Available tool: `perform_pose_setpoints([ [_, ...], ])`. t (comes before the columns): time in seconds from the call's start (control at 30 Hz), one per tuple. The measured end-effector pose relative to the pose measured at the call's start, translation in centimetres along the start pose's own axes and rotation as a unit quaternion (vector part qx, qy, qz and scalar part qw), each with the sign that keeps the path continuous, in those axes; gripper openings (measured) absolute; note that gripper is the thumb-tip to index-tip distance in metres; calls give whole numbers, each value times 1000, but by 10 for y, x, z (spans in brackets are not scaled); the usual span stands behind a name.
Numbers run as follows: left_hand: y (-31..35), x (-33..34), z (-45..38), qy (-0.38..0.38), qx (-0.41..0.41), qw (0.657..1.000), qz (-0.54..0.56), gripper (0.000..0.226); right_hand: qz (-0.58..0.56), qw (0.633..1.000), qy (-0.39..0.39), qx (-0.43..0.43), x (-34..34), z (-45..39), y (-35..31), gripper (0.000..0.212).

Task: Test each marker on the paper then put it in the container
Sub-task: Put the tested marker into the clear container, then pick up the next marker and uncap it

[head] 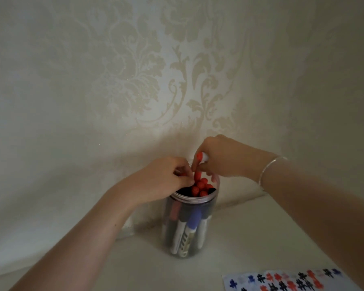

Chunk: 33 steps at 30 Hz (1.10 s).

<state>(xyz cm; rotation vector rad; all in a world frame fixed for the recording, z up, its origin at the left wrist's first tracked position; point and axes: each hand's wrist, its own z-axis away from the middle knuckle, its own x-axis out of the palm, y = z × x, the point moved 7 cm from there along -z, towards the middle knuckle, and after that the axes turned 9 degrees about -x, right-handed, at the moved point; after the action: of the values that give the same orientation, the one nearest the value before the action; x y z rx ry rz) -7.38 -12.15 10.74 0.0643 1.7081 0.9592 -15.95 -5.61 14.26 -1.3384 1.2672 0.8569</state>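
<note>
Pinching a red-capped marker (201, 157) is the right hand (221, 159), its fingers curled round the white barrel with the red cap pointing left, just above the mouth of the clear container (190, 223). Directly below that grip, a cluster of red caps (201, 186) is seen standing upright inside the container. To the left of the grip, the left hand (166, 177) is held at the rim, its fingertips pressed together at one upright red cap; whether it is truly gripped cannot be told. Nearer the viewer and to the right, the paper (286, 280) is seen, covered with red, blue and black marks.
</note>
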Motion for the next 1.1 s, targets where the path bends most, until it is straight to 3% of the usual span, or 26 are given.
perform_pose_setpoints([
  [0.1,-6,-5,-6,8,-33,999,-28,5,-42,998,38,1,8,-4,6,18],
  [0.23,-23,-12,-6,-35,-83,996,-3,8,-146,986,79,14,15,-2,15,16],
  [0.33,-16,-17,-4,-30,-68,996,-51,7,-206,973,107,12,12,5,17,19],
  [0.4,-5,-19,-3,13,-46,986,-162,13,-306,930,197,47,0,18,30,20],
  [0.47,11,-24,4,105,-34,968,-223,20,-405,867,276,88,-9,34,48,20],
  [0.53,39,-30,20,216,18,953,-211,24,-434,839,296,139,-9,50,64,35],
  [0.6,73,-24,38,258,126,949,-128,26,-466,813,298,183,-3,65,75,51],
  [0.67,93,0,48,198,179,962,-50,31,-528,762,315,203,2,76,81,57],
  [0.73,99,37,46,134,158,972,-107,42,-568,712,352,215,2,88,85,56],
  [0.77,97,55,41,106,141,973,-145,44,-578,695,369,218,0,94,86,55],
  [0.83,93,79,34,54,132,985,-95,35,-591,681,376,214,0,105,89,47],
  [0.93,90,94,24,-25,137,986,87,21,-625,707,288,162,7,114,79,37],
  [1.03,90,106,27,-81,165,973,139,10,-603,768,181,122,22,123,68,29],
  [1.1,90,111,32,-104,162,963,189,13,-605,768,165,128,28,127,70,26],
])
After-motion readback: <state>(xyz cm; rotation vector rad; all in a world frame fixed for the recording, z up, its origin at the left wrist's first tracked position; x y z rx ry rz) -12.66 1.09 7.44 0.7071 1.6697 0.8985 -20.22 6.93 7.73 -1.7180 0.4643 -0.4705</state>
